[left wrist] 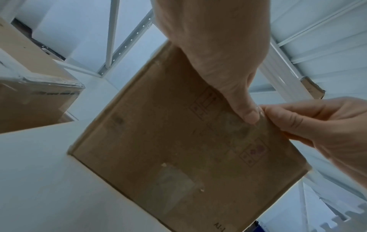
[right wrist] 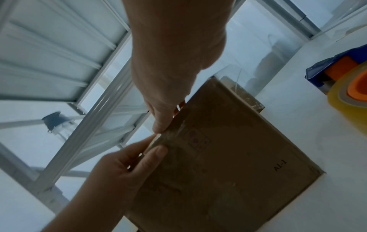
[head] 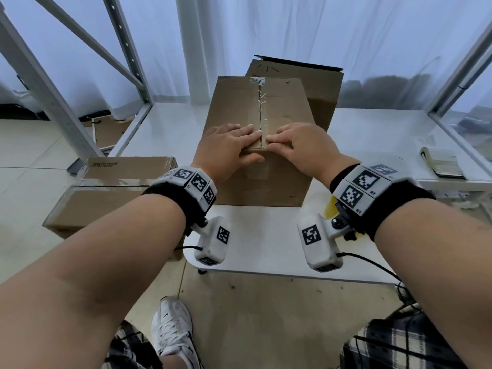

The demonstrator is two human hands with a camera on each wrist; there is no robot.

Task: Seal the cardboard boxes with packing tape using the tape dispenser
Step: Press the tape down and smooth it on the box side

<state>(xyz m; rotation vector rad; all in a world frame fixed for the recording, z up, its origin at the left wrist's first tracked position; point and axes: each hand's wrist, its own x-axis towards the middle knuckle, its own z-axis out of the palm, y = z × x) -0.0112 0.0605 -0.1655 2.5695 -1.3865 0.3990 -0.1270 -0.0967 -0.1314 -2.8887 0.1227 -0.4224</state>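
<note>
A brown cardboard box (head: 282, 107) stands upright on the white table (head: 266, 249), with clear tape (head: 259, 105) running along its top seam. My left hand (head: 234, 139) lies with straight fingers flat on the top, left of the seam, and its thumb (left wrist: 248, 114) presses the front face. My right hand (head: 290, 141) has curled fingers on the top right of the seam and pinches the near edge with its thumb (right wrist: 160, 125). The tape dispenser (right wrist: 337, 78), blue and orange with a yellowish roll, lies on the table to the right of the box (right wrist: 228, 157). Neither hand holds it.
A second box (head: 316, 81) with a raised flap stands behind the first. A taped box (head: 106, 193) sits low at the left beside the table. Grey metal shelf frames (head: 40, 83) flank both sides. A worn notebook (head: 442, 162) lies at the right.
</note>
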